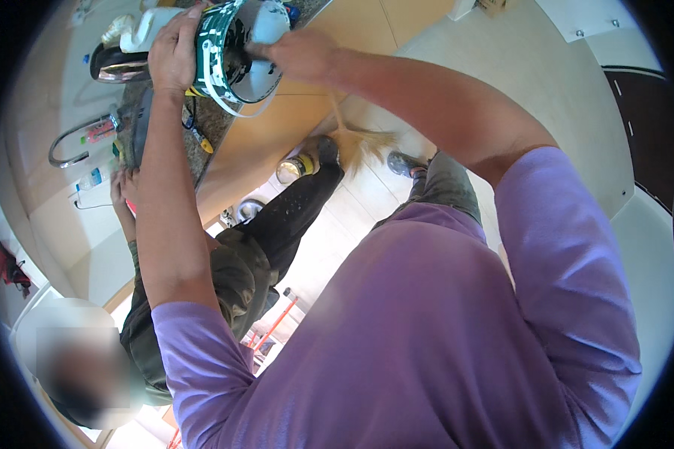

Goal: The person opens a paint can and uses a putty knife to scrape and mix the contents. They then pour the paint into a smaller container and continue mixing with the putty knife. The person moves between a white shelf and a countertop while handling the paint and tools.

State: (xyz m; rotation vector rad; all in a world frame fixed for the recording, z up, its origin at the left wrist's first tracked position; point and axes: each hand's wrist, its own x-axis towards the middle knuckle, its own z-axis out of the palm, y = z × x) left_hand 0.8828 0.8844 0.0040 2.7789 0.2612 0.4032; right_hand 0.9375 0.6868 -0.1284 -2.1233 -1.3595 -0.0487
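A green bucket (211, 52) with white splashes and a white handle (236, 111) is tipped at the counter's edge, its mouth toward the right. My left hand (174, 56) grips its left side. At the mouth, my right hand (303, 56) is closed on a short dark object (258, 51) that reaches into the bucket; its kind is hard to make out. Inside, the wall is smeared dark and pale. Left of my left hand lies a shiny dark metal vessel (120, 66), near a white bent pipe (138, 34).
A co-worker (232, 277) stands close on my left, a hand (126, 183) at the counter. A yellow-handled tool (202, 141) lies on the granite counter (202, 161); behind are a curved faucet (67, 161) and bottles. A straw broom (359, 144) and a yellow-labelled can (293, 169) are on the floor.
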